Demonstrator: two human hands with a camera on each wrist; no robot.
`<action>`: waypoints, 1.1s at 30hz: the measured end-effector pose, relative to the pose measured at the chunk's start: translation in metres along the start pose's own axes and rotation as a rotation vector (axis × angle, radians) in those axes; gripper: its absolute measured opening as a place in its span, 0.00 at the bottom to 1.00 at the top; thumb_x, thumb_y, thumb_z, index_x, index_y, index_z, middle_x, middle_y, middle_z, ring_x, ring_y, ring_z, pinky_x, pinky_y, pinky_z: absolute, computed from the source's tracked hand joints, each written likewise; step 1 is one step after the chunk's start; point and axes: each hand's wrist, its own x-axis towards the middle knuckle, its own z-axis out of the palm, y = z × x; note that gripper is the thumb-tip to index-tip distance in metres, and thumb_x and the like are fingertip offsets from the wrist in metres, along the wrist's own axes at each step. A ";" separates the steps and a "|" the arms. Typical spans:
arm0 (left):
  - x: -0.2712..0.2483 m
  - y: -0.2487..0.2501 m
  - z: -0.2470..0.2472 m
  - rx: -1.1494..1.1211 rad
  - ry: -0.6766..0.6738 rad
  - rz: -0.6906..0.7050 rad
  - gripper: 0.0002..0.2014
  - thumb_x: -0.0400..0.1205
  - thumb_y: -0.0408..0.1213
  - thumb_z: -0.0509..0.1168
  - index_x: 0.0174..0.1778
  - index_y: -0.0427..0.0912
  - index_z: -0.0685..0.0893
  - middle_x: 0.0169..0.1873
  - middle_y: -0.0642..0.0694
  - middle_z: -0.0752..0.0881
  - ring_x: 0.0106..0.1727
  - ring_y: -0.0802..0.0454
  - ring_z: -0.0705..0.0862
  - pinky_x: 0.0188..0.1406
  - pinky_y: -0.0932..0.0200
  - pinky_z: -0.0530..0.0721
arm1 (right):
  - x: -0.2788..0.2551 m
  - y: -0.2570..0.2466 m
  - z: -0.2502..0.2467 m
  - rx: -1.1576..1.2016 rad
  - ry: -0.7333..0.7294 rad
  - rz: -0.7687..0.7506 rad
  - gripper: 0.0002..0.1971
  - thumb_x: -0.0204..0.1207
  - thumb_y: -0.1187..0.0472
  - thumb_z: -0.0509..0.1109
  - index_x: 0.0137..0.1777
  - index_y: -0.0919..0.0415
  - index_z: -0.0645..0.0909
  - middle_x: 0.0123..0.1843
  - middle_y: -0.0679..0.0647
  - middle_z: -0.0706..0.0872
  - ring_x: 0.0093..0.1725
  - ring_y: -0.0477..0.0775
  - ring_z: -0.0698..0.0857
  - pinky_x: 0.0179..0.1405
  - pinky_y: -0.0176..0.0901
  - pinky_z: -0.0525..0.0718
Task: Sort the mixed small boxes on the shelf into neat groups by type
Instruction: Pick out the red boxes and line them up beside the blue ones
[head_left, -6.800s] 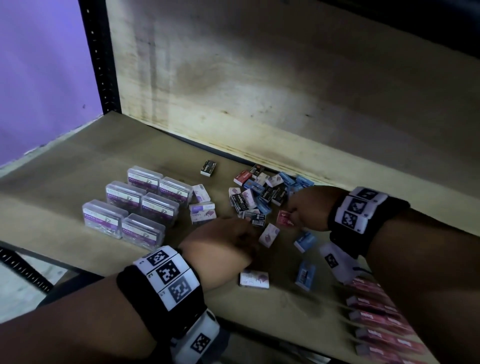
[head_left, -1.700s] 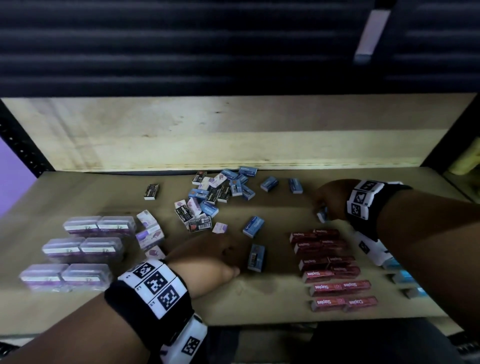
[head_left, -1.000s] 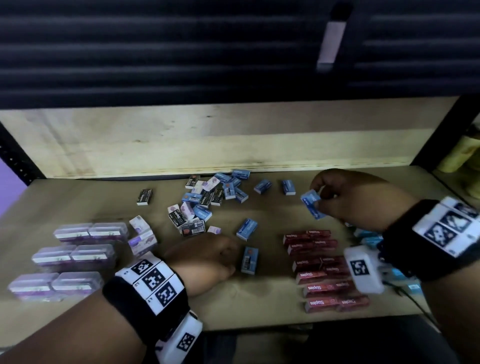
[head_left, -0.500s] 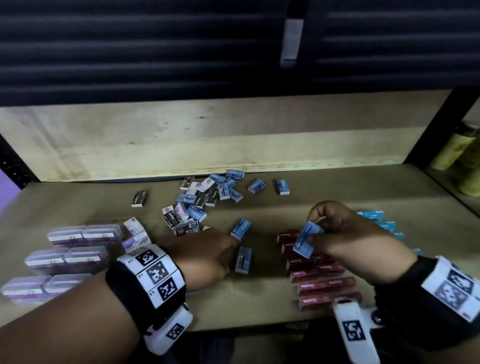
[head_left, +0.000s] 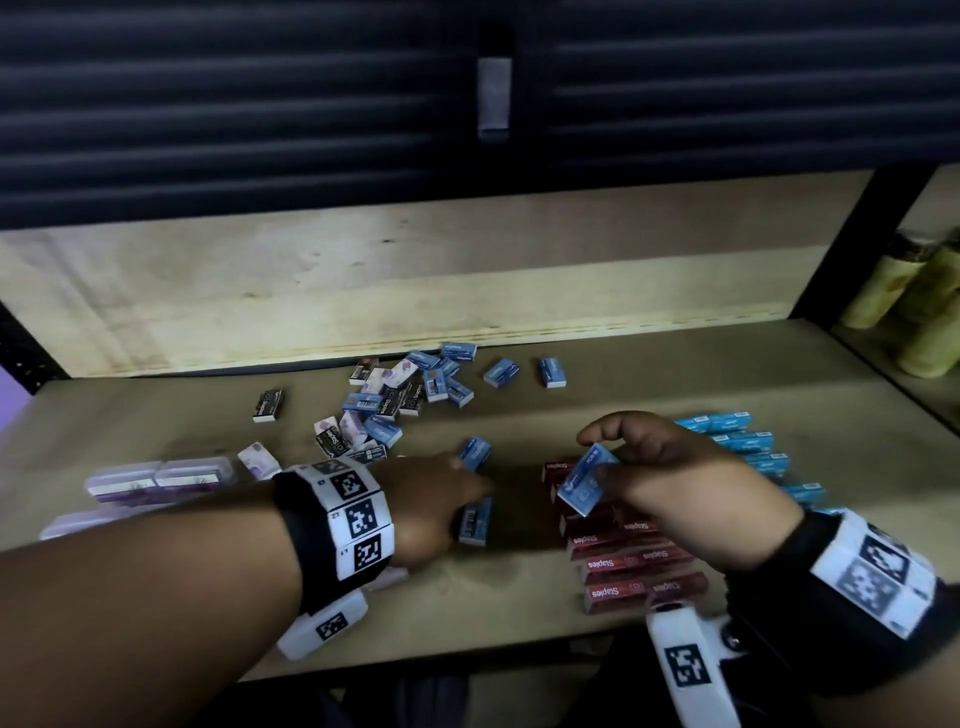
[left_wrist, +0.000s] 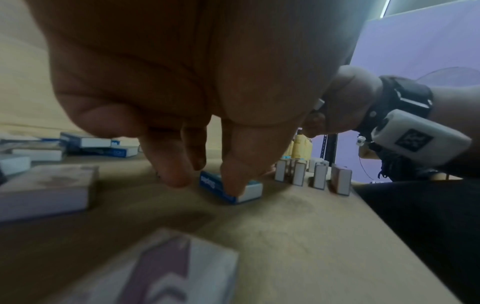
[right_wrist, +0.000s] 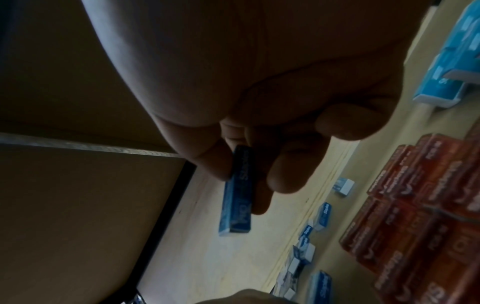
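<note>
- Right hand (head_left: 680, 493) pinching a blue box (head_left: 587, 486) between thumb and fingertips, raised just above the back end of the red boxes (head_left: 631, 564); thin, tilted grip, so could slip and drop onto the red boxes, knocking that block out of line.
- Blue rows (head_left: 748, 447) just right of the red boxes, partly hidden behind the hand; risk of setting the held box down crooked or brushing a row askew with the wrist band.
- Left hand (head_left: 441, 506) just left of the red boxes, fingers curled down, thumb tip pressing on a second blue box (left_wrist: 231, 190) flat on the shelf (head_left: 519, 597); not clearly gripped yet, so may skid away under a one-sided press.
- Another blue box (head_left: 475, 452) lying just behind that hand; easy to nudge by accident.
- Mixed pile (head_left: 400, 400) farther back and left of the red boxes; dim light and look-alike blue, black and purple-white packs could lead to a wrong group.
- Clear cases (head_left: 156, 475) far left of the red boxes; forearm passing close could shift them.
</note>
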 end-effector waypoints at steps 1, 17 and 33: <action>0.002 0.001 -0.001 0.014 -0.006 0.011 0.35 0.76 0.39 0.67 0.80 0.63 0.66 0.73 0.48 0.73 0.72 0.44 0.77 0.69 0.48 0.79 | 0.000 0.000 0.000 -0.001 -0.003 0.007 0.18 0.78 0.64 0.73 0.53 0.34 0.84 0.34 0.45 0.90 0.28 0.43 0.81 0.31 0.34 0.78; 0.007 0.011 0.001 0.132 0.024 0.012 0.16 0.78 0.43 0.69 0.62 0.56 0.81 0.62 0.47 0.81 0.62 0.43 0.83 0.59 0.51 0.81 | -0.001 0.004 -0.002 -0.114 -0.005 0.029 0.18 0.76 0.59 0.74 0.52 0.29 0.82 0.38 0.41 0.91 0.32 0.40 0.86 0.33 0.33 0.81; -0.036 0.016 0.028 -0.255 0.265 -0.186 0.17 0.78 0.67 0.60 0.61 0.70 0.80 0.51 0.64 0.86 0.46 0.66 0.78 0.36 0.76 0.66 | -0.002 0.004 0.015 -0.202 -0.007 0.042 0.16 0.58 0.48 0.74 0.48 0.40 0.81 0.35 0.42 0.89 0.31 0.44 0.83 0.37 0.50 0.83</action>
